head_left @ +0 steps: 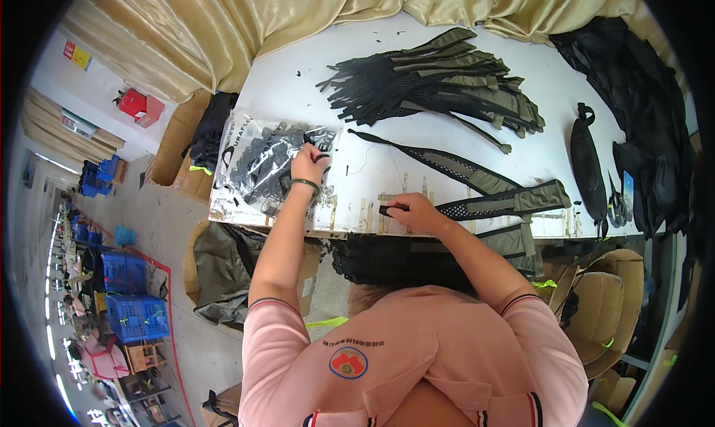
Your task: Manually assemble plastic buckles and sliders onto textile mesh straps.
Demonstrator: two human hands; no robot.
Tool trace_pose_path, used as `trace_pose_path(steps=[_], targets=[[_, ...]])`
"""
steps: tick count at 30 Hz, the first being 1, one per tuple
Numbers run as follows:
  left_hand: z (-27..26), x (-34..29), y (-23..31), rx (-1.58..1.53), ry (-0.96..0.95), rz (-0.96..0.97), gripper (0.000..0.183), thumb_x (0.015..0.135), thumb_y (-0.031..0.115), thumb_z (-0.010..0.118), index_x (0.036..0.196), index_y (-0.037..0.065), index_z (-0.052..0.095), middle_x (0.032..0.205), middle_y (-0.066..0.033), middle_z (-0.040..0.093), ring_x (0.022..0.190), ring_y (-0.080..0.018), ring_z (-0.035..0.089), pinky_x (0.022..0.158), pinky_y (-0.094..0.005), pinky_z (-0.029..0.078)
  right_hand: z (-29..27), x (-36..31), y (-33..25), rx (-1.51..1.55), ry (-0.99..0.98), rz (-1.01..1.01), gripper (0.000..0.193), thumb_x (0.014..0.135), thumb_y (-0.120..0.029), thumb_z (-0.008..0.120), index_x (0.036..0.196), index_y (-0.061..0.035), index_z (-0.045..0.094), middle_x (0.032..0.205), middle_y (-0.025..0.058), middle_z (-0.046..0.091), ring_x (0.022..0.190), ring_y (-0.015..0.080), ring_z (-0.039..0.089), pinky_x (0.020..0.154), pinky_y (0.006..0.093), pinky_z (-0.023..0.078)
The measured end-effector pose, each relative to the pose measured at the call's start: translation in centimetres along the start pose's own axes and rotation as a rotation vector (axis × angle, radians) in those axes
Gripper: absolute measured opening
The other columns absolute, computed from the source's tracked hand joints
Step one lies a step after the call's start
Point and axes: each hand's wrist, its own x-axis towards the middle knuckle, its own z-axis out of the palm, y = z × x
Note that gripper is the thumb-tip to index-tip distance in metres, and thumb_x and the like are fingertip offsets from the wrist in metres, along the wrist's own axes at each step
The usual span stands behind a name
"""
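My left hand (307, 168) is over a clear plastic bag (237, 159) filled with small black plastic parts (261, 166) at the table's left end. Its fingers are closed around a small black piece (322, 159), whose exact kind I cannot make out. Near the front edge, my right hand (418, 212) pinches the narrow black end of a strap (480, 207) of mesh and grey-green cloth. That strap runs rightward from beneath the hand. A second strap (462, 168) lies slanted just beyond it.
A large pile of similar straps (447, 80) covers the far middle of the white table (290, 62). Rightward lie a long black pouch (588, 166), scissors (617, 203) and heaped black cloth (640, 114). Cardboard boxes (611, 308) stand below; more straps (402, 259) hang at the front edge.
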Motion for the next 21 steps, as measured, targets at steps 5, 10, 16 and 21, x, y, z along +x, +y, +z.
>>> trace_pose_path(steps=[5,10,16,21], targets=[[1.5,-6.5,7.3,-0.891,-0.317,-0.306,0.016,0.081,0.0,0.064,0.095,0.003,0.057,0.08,-0.0035,0.064,0.063,-0.0113,0.06,0.052,-0.0214,0.047,-2.0,-0.2,-1.5,0.487,-0.021,0.243,0.018,0.085,-0.012,0.06,0.093,0.0028,0.065,0.074,0.0013,0.06,0.063,0.008,0.054,0.058,0.0215,0.044],[3.3,-11.6,9.9,-1.136,-0.333,-0.265,0.012,0.083,-0.002,0.061,0.093,0.002,0.056,0.082,-0.0041,0.063,0.07,-0.0094,0.06,0.06,-0.0205,0.048,-1.9,-0.6,-3.7,0.511,-0.08,0.237,0.016,0.083,-0.015,0.062,0.086,0.0005,0.064,0.071,0.001,0.057,0.061,0.0081,0.053,0.057,0.0222,0.044],[3.5,-13.0,11.0,-1.192,-0.29,-0.171,0.015,0.083,-0.007,0.057,0.095,0.002,0.054,0.088,-0.0049,0.063,0.078,-0.0087,0.059,0.069,-0.0207,0.048,-1.8,-1.4,-3.9,0.785,-0.092,0.343,0.016,0.082,-0.018,0.061,0.08,-0.0026,0.062,0.069,0.0014,0.055,0.059,0.0096,0.051,0.057,0.0231,0.044],[2.8,-13.6,11.4,-1.187,-0.357,-0.062,0.019,0.083,-0.011,0.055,0.1,-0.001,0.052,0.097,-0.0089,0.063,0.089,-0.0132,0.061,0.079,-0.0249,0.051,-1.9,-1.8,-4.1,0.911,-0.036,0.397,0.016,0.082,-0.018,0.061,0.085,-0.002,0.061,0.072,0.0022,0.056,0.061,0.0098,0.052,0.058,0.0234,0.043]])
